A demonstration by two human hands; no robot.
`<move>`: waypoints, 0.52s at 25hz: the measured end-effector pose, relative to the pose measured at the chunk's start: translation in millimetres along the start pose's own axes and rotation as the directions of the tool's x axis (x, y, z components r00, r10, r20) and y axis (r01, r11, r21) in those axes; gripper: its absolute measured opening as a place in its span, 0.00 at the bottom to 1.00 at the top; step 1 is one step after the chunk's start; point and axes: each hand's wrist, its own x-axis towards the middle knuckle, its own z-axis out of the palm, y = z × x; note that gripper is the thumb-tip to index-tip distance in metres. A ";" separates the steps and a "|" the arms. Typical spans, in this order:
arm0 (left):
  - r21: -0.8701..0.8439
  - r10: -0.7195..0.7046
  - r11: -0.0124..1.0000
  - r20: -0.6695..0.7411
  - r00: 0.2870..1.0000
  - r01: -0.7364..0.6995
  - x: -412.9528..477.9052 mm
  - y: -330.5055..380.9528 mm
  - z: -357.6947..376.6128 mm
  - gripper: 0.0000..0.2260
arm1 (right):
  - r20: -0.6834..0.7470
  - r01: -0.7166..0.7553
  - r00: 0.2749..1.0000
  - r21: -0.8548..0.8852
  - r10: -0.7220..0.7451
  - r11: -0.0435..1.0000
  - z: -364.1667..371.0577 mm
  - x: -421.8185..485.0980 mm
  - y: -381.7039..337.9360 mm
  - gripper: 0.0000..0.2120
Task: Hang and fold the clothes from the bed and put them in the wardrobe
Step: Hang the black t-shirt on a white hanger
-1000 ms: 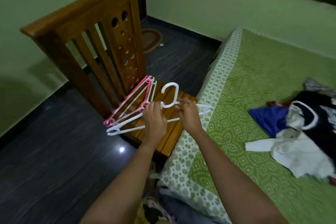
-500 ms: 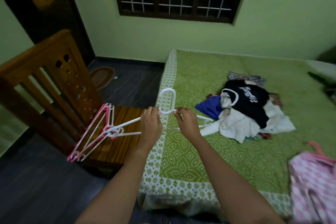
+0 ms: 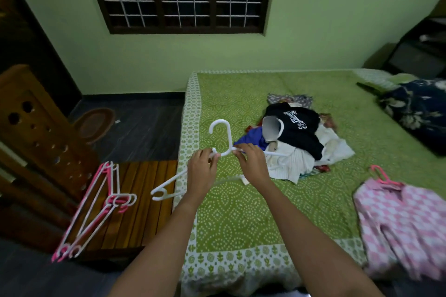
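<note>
A white plastic hanger (image 3: 222, 136) is held over the left edge of the bed (image 3: 231, 205), hook upward. My left hand (image 3: 202, 171) grips its left shoulder and my right hand (image 3: 252, 164) grips its right shoulder near the neck. Just beyond my right hand lies a pile of clothes (image 3: 301, 142), with a black printed T-shirt on top of white and blue garments. At the bed's right front a pink checked garment (image 3: 398, 226) lies on a pink hanger.
A wooden chair (image 3: 137, 202) stands left of the bed with a bunch of pink and white hangers (image 3: 96, 210) on its seat. A dark floral pillow (image 3: 420, 111) lies at the bed's far right. A barred window is in the green wall behind.
Both hands carried the white hanger from above the chair seat rightward to the bed's edge. The view swung right, bringing the clothes pile, the pink garment and the pillow into sight.
</note>
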 end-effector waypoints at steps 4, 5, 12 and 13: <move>-0.006 -0.083 0.997 -0.005 0.997 0.083 16.2 15.9 29.2 0.11 | -0.006 -0.088 0.996 0.103 0.089 0.991 -11.1 10.9 25.2 0.12; -0.004 -0.095 0.995 0.006 0.995 0.095 20.9 20.3 38.7 0.11 | -0.004 -0.106 0.994 0.113 0.108 0.988 -14.4 15.0 35.2 0.12; 0.026 -0.248 0.968 -0.005 0.969 0.248 80.2 46.9 128.4 0.12 | -0.073 -0.188 0.978 0.124 0.198 0.974 -44.3 79.9 120.5 0.09; 0.031 -0.267 0.963 -0.021 0.963 0.268 88.5 50.4 141.8 0.12 | -0.057 -0.181 0.980 0.118 0.188 0.976 -47.7 93.6 133.7 0.08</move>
